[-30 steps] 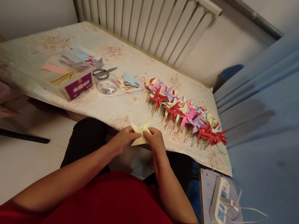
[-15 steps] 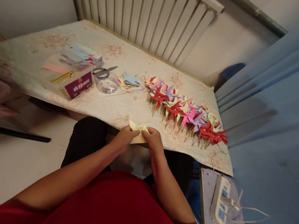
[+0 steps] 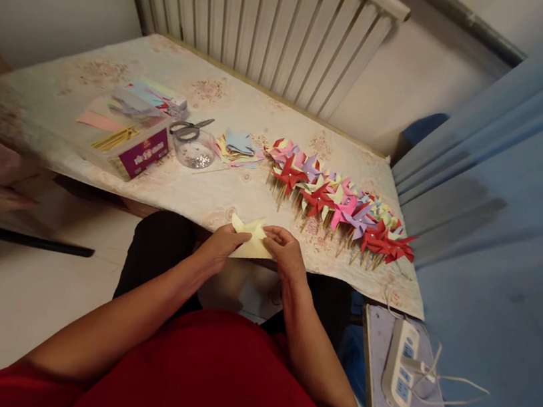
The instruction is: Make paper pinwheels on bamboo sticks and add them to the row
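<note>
Yellow paper [image 3: 251, 248] sits between the two hands, seen against the table's near edge [image 3: 203, 221], its wider direction running from hand to hand. The left hand [image 3: 222, 245] pinches its left side, thumb on top. At the right side, the right hand [image 3: 289, 253] has its thumb against the sheet and forefinger raised; whether its other fingers grip, I cannot tell. Both hands are equally near. Palms hide the paper's ends and underside; its folds blur. Farther off, pinwheels [image 3: 319, 199] crowd toward the table's right edge, rear ones partly covered.
</note>
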{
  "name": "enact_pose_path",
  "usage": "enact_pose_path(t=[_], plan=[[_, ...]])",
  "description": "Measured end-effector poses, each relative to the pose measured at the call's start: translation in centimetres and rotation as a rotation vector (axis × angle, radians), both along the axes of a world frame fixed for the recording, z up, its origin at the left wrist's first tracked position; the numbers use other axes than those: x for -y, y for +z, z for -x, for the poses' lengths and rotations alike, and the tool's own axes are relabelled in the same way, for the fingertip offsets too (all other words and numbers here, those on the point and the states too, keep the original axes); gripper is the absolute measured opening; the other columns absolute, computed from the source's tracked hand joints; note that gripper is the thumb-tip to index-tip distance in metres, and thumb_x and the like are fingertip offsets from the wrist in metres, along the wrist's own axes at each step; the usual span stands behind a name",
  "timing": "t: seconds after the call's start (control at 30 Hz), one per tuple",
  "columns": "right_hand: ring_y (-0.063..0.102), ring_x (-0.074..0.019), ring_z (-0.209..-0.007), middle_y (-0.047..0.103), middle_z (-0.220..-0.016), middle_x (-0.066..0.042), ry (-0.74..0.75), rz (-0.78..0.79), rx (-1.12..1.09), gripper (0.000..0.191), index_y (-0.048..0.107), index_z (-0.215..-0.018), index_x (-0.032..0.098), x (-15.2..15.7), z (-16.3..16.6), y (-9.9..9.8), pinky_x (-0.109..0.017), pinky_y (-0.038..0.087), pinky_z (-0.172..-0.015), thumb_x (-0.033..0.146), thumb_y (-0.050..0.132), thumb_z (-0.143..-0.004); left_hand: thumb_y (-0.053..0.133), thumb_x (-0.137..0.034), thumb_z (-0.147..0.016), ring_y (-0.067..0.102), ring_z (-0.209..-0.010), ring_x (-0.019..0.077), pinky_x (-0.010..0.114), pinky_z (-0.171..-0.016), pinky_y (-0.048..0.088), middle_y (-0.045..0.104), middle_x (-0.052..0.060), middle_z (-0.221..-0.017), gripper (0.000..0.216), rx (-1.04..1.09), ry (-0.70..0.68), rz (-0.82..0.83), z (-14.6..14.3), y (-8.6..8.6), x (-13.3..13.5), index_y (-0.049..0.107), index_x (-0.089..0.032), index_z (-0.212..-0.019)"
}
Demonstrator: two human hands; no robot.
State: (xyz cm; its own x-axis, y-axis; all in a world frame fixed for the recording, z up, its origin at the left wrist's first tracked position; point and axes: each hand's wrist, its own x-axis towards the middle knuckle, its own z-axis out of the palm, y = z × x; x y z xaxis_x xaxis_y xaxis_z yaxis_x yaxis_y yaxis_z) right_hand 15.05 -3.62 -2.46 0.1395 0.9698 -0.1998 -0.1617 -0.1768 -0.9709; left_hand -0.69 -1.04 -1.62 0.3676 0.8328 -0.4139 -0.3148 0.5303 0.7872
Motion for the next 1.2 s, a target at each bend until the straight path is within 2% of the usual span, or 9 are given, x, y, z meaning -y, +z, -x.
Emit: enact_pose_path(t=[0.13,0.3,0.47,0.53,0.7,0.97,1.2], plan=[[0.063,-0.0156,-0.075,0.070,-0.085,-0.001,0.000,-0.072,0.033,0.031,0.073,-0.093,0.023,0.2,-0.4,-0.2,-0.028,0.049,-0.070,0.030,0.076,-0.063,0.070,-0.019,-0.060,0.067,-0.067,0.0192,0.027,-0.063,0.049,0.073,0.007,-0.075,0.032,0.021,-0.022,0.030,0.2,0.6,-0.2,0.068,-0.011,-0.091],[0.063,-0.0171,-0.077,0.072,-0.086,-0.001,0.053,-0.095,0.102,0.024,0.074,-0.093,0.025,0.9,-1.2,0.0,-0.030,0.049,-0.072,0.029,0.072,-0.070,0.070,-0.020,-0.062,0.068,-0.066,0.0198,0.028,-0.062,0.049,0.073,0.008,-0.071,0.027,0.019,-0.069,0.082,0.6,1.2,-0.2,0.069,-0.011,-0.088],[0.060,-0.0216,-0.109,0.067,-0.120,-0.003,0.180,-0.211,0.172,0.021,0.075,-0.095,0.027,1.6,-1.6,0.3,-0.033,0.047,-0.091,0.028,0.069,-0.075,0.068,-0.018,-0.063,0.064,-0.058,0.0167,0.026,-0.059,0.048,0.072,0.006,-0.068,0.022,0.022,-0.067,0.089,0.6,1.2,-0.2,0.069,-0.012,-0.085],[0.059,-0.0227,-0.114,0.064,-0.126,-0.004,0.223,-0.214,0.169,0.019,0.076,-0.093,0.027,1.7,-1.6,0.4,-0.034,0.047,-0.092,0.031,0.069,-0.076,0.068,-0.017,-0.063,0.062,-0.055,0.0154,0.026,-0.058,0.047,0.072,0.005,-0.067,0.020,0.019,-0.065,0.085,0.6,1.0,-0.3,0.069,-0.012,-0.082],[0.060,-0.0237,-0.113,0.063,-0.126,-0.005,0.249,-0.183,0.197,0.017,0.075,-0.088,0.026,1.8,-1.4,0.8,-0.035,0.048,-0.092,0.034,0.071,-0.073,0.069,-0.017,-0.061,0.064,-0.058,0.0156,0.025,-0.059,0.046,0.072,0.006,-0.070,0.025,0.029,-0.070,0.048,0.5,0.6,-0.3,0.070,-0.012,-0.086],[0.058,-0.0242,-0.116,0.063,-0.124,-0.006,0.229,-0.187,0.323,0.015,0.075,-0.084,0.026,1.8,-1.0,1.1,-0.037,0.043,-0.097,0.034,0.072,-0.073,0.065,-0.015,-0.065,0.061,-0.055,0.0150,0.025,-0.057,0.045,0.071,0.004,-0.065,0.026,0.002,-0.108,0.043,0.3,1.2,0.2,0.071,-0.013,-0.089],[0.060,-0.0224,-0.107,0.067,-0.109,-0.005,0.183,-0.216,0.354,0.012,0.070,-0.075,0.023,1.7,-0.2,1.1,-0.035,0.042,-0.096,0.034,0.071,-0.072,0.066,-0.017,-0.064,0.062,-0.059,0.0145,0.024,-0.059,0.045,0.072,0.004,-0.069,0.024,0.003,-0.088,-0.008,0.1,0.8,0.3,0.071,-0.014,-0.087]])
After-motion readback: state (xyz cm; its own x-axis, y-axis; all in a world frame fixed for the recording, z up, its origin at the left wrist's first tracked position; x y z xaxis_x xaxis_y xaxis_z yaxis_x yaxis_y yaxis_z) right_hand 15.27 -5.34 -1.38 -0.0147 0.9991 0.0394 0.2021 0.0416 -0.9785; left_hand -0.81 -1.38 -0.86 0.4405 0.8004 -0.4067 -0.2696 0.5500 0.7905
